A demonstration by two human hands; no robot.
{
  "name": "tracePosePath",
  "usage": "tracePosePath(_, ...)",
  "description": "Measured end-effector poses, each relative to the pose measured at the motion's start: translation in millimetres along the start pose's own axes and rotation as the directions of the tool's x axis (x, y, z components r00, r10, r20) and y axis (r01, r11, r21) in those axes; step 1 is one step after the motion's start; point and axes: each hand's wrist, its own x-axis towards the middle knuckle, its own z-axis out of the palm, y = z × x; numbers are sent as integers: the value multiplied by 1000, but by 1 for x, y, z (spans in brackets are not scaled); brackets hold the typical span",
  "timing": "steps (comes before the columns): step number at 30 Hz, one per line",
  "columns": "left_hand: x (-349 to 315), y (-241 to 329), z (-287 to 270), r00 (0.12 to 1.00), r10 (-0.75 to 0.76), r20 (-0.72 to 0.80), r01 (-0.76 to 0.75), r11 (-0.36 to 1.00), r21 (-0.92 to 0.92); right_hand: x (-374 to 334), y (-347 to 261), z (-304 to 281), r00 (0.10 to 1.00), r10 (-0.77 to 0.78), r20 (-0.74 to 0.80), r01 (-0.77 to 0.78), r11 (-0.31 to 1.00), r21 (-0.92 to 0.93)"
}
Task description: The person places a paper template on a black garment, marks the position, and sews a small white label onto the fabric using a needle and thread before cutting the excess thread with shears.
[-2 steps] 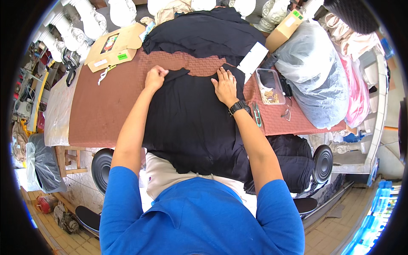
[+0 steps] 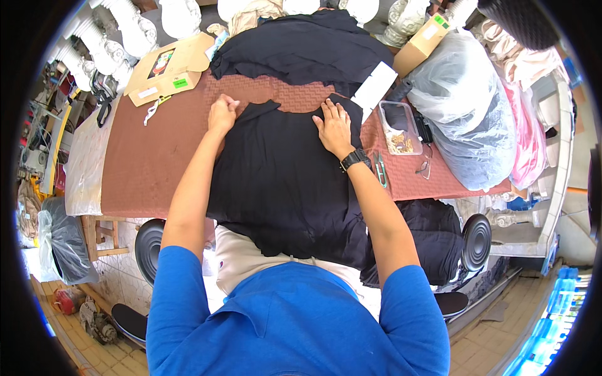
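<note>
A black fabric piece [image 2: 285,169] with a curved, neckline-like cutout at its far edge lies over the table and hangs down across my lap. My left hand [image 2: 222,114] is closed at its far left corner, fingers curled and seemingly pinching the edge; the fingertips are partly hidden. My right hand [image 2: 335,128], with a black watch on the wrist, lies flat on the far right part of the fabric, fingers stretched out. Beyond the cutout, a heap of more black fabric [image 2: 301,47] covers the table's far side.
The table bears a brown textured cloth [image 2: 157,156]. At left are a cardboard box [image 2: 169,69] and a yellow-and-white tool [image 2: 155,111]. At right are green thread snips [image 2: 380,169], a clear plastic container [image 2: 401,135], a white card [image 2: 374,91], another box [image 2: 421,45] and plastic-wrapped bundles [image 2: 467,113].
My left hand has shifted slightly left, and the left side of the black fabric has spread a little outward. My right hand stays almost in place.
</note>
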Motion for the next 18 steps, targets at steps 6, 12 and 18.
tracePosePath(6,8,12,6,946,296,133,-283,953,-108,33,18,-18,997,-37,-70,41,998,53)
tracePosePath(12,18,12,8,912,288,293,-248,954,-166,98,65,-58,857,482,-183,-502,860,-86)
tracePosePath(18,-1,51,7,939,226,261,-196,971,-133,114,96,-65,692,721,-36,-711,673,-201)
